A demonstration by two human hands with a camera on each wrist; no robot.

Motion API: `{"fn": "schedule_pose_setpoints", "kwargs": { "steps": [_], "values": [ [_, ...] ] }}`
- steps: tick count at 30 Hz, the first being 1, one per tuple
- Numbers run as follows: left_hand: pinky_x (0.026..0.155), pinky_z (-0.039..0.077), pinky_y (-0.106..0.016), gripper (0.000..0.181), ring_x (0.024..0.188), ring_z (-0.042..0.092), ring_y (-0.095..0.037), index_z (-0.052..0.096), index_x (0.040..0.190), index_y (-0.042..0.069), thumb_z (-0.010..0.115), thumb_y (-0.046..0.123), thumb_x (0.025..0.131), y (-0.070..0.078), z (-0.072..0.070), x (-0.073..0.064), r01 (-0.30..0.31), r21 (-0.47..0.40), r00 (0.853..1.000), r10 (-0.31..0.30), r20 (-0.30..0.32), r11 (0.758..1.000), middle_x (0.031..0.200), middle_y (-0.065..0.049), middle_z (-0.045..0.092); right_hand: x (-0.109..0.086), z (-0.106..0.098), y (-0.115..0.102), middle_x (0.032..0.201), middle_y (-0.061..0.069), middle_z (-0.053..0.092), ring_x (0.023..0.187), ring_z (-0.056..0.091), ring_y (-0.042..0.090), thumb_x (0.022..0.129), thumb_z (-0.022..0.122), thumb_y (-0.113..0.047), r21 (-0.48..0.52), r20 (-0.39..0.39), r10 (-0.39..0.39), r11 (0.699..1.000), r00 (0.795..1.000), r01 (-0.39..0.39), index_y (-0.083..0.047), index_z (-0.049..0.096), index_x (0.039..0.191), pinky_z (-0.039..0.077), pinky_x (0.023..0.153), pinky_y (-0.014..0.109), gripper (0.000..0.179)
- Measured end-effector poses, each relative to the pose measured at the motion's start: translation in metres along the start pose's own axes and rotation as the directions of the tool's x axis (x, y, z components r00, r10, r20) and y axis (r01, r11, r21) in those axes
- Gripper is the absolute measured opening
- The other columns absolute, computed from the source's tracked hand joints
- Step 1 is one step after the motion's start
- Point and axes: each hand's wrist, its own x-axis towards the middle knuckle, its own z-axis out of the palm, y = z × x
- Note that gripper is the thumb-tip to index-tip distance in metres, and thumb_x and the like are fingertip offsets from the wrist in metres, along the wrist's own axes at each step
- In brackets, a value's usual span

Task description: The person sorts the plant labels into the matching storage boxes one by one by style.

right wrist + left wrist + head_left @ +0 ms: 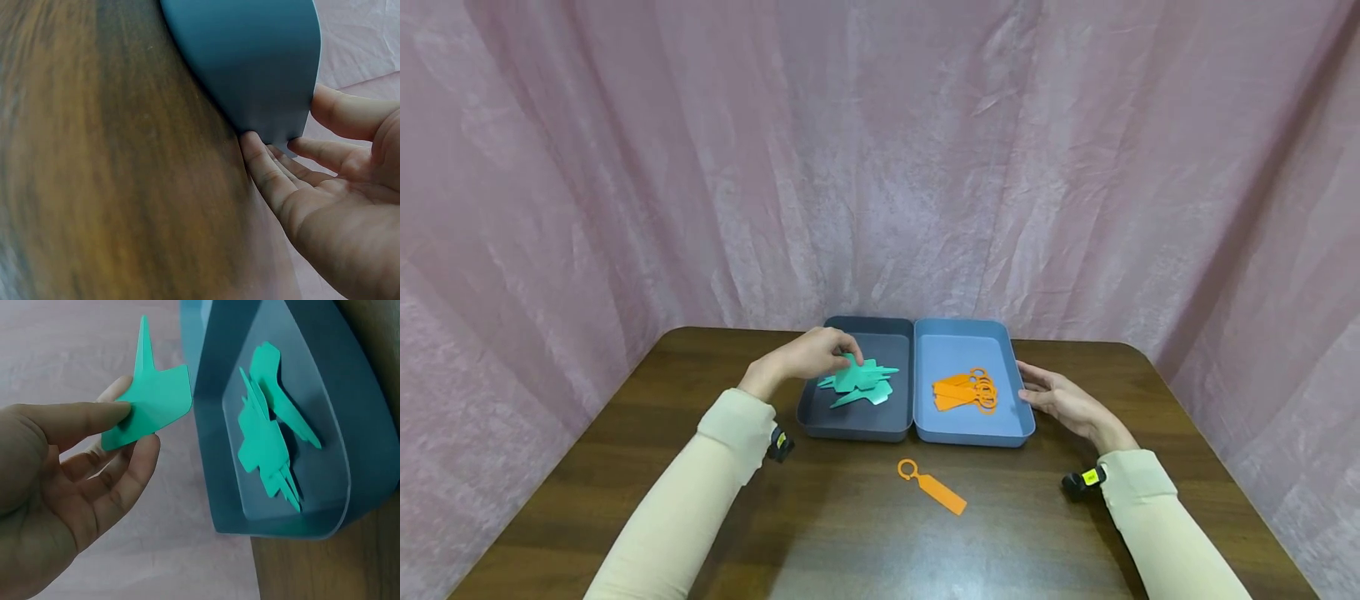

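My left hand (812, 354) pinches a green T-shaped plant label (162, 394) between thumb and fingers, its pointed stem up in the left wrist view. It is held over the dark grey tray (857, 431), where several more green plant labels (265, 444) lie in a loose pile. On the right, my right hand (1063, 404) touches the outer right wall of the blue tray (955, 343). In the right wrist view its fingertips rest against the wall, low near the table. Inside the blue tray lie several orange ring-ended tags (955, 393), overlapping.
One more orange ring-ended tag (942, 493) lies on the brown wooden table (850, 533), in front of the two trays. The trays stand side by side near the far edge. A pink curtain (880, 167) hangs behind the table and along its sides.
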Motion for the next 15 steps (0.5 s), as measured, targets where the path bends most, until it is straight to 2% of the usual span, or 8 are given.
{"fn": "schedule_pose_setpoints", "kwargs": {
  "steps": [2,8,11,15],
  "values": [
    [0.071,0.047,-0.031,0.022,0.070,0.055,-0.017,0.074,0.118,0.004,0.056,0.003,0.105,-0.002,-0.002,0.002,0.016,0.012,1.000,-0.017,0.014,1.000,0.104,-0.008,0.070,0.000,0.001,0.001,0.167,0.033,0.015,0.152,0.023,0.050,0.107,0.053,-0.004,0.005,0.003,-0.002,1.000,1.000,0.002,0.003,0.006,0.165,0.048,0.099,0.018,0.075],
    [0.084,0.051,-0.035,0.025,0.093,0.060,-0.021,0.075,0.112,0.010,0.054,-0.002,0.104,-0.006,-0.006,0.010,0.103,0.086,0.990,-0.110,0.085,0.991,0.132,-0.007,0.065,0.001,0.001,0.000,0.167,0.032,0.014,0.152,0.022,0.050,0.107,0.053,-0.004,0.007,0.001,-0.015,1.000,1.000,0.014,0.004,0.006,0.164,0.047,0.099,0.018,0.075],
    [0.083,0.052,-0.035,0.027,0.088,0.062,-0.022,0.075,0.114,0.010,0.053,-0.003,0.104,-0.008,-0.008,0.015,0.130,0.111,0.983,-0.143,0.113,0.985,0.136,-0.010,0.063,0.000,0.001,-0.001,0.167,0.032,0.014,0.152,0.022,0.050,0.107,0.053,-0.003,0.005,-0.005,-0.013,1.000,1.000,0.013,0.004,0.006,0.164,0.047,0.099,0.018,0.074],
    [0.077,0.053,-0.033,0.027,0.074,0.061,-0.020,0.074,0.116,0.007,0.052,-0.004,0.104,-0.010,-0.010,0.018,0.156,0.098,0.977,-0.168,0.128,0.983,0.136,-0.014,0.062,0.000,0.002,-0.001,0.167,0.033,0.015,0.152,0.022,0.050,0.107,0.053,-0.003,0.013,-0.006,-0.003,1.000,1.000,0.003,0.004,0.006,0.164,0.047,0.099,0.018,0.075]
  ]
}}
